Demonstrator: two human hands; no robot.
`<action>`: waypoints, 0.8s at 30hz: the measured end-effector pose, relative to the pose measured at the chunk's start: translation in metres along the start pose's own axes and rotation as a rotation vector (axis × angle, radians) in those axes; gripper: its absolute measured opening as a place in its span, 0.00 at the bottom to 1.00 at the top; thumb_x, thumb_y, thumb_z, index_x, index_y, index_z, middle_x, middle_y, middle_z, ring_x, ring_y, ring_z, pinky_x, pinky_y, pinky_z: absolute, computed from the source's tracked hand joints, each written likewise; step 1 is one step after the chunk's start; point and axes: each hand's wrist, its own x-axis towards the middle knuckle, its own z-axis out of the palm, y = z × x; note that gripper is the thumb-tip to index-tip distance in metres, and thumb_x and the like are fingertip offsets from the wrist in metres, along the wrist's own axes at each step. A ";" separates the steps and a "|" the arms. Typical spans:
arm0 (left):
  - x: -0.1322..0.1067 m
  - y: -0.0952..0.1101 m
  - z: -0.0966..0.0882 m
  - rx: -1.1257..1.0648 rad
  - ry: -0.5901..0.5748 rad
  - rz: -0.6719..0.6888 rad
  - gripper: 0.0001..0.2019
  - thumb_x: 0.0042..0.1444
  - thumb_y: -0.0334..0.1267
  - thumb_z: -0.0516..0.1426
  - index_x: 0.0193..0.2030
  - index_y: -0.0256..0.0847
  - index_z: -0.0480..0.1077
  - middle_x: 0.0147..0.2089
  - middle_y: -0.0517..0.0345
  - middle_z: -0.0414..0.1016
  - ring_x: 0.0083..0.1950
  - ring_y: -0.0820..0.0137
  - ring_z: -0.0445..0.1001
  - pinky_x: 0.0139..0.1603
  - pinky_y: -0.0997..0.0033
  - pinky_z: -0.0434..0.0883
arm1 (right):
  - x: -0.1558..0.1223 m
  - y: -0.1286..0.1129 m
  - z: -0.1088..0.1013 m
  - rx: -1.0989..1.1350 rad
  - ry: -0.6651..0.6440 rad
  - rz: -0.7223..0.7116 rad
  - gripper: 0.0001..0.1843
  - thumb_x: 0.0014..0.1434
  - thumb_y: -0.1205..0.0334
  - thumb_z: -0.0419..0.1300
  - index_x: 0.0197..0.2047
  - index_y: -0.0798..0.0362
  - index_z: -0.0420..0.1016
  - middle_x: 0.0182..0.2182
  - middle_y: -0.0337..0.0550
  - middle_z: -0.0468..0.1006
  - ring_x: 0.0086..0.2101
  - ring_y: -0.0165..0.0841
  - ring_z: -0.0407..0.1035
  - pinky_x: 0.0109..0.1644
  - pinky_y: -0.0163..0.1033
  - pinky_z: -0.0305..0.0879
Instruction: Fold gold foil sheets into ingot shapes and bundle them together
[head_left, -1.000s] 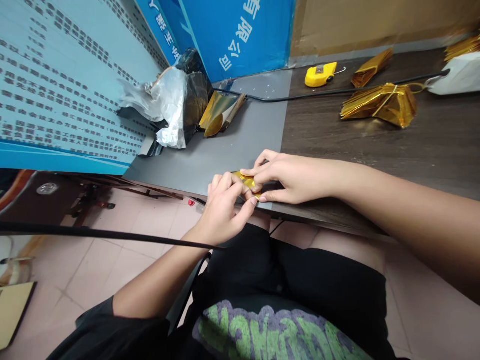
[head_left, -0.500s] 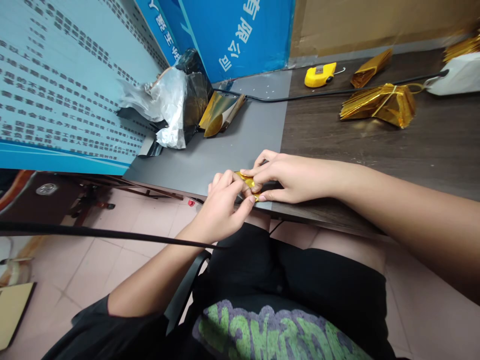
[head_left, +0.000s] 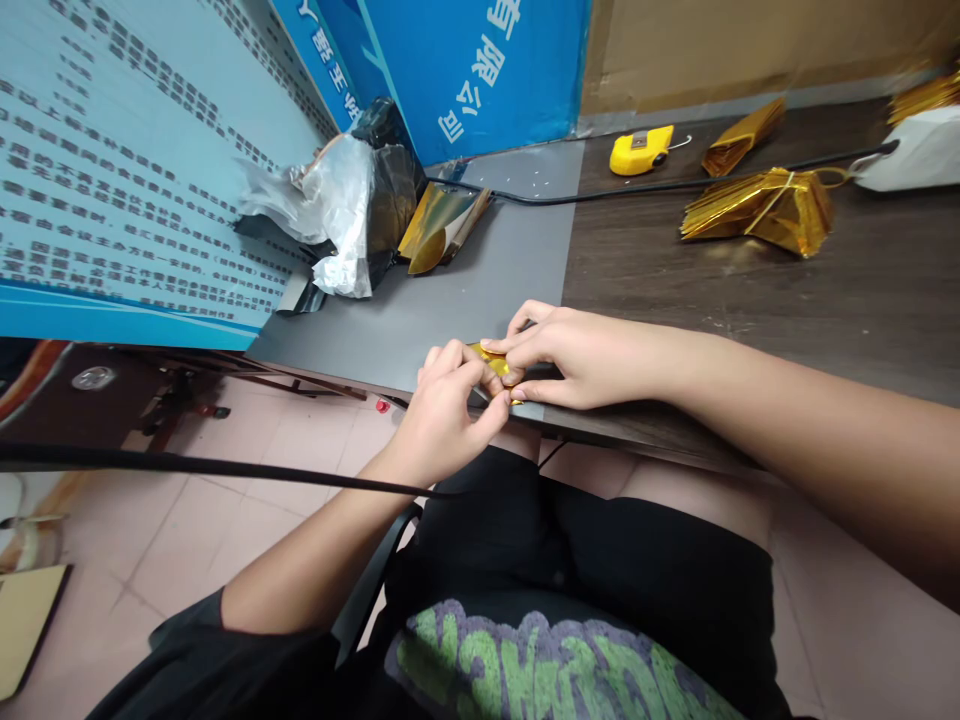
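A small piece of shiny gold foil paper (head_left: pixel 496 362) lies at the table's front edge, mostly covered by fingers. My left hand (head_left: pixel 454 400) grips its near left side, thumb and fingertips pinched together. From the right, my right hand (head_left: pixel 551 355) presses and pinches the same gold paper, with its fingertips meeting those of my left hand. How the paper is folded under the fingers cannot be made out.
On the table (head_left: pixel 637 290) lie a banded bundle of gold paper (head_left: pixel 780 210), another gold piece (head_left: pixel 742 137), a yellow tape measure (head_left: pixel 640 150) and a black cable (head_left: pixel 540 200). Gold sheets (head_left: pixel 442 225) rest beside a crumpled plastic bag (head_left: pixel 352 210). Blue printed boards (head_left: pixel 495 70) stand behind.
Hardly anything differs. My left thumb has shifted slightly at the near edge of the gold paper, while both hands stay in the same place.
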 end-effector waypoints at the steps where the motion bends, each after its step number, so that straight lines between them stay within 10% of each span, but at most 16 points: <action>1: 0.000 0.000 0.000 0.003 0.000 -0.002 0.05 0.61 0.37 0.59 0.34 0.41 0.73 0.41 0.59 0.70 0.46 0.70 0.67 0.53 0.63 0.62 | 0.000 0.000 0.000 -0.003 0.005 0.000 0.08 0.64 0.60 0.61 0.35 0.51 0.79 0.35 0.46 0.81 0.52 0.45 0.63 0.56 0.49 0.64; 24: -0.017 -0.004 0.013 0.143 0.174 -0.103 0.06 0.62 0.41 0.55 0.42 0.45 0.71 0.47 0.57 0.71 0.49 0.67 0.66 0.51 0.62 0.58 | 0.000 -0.010 -0.003 -0.068 -0.047 0.049 0.08 0.65 0.61 0.60 0.34 0.52 0.76 0.35 0.50 0.78 0.55 0.46 0.63 0.55 0.49 0.65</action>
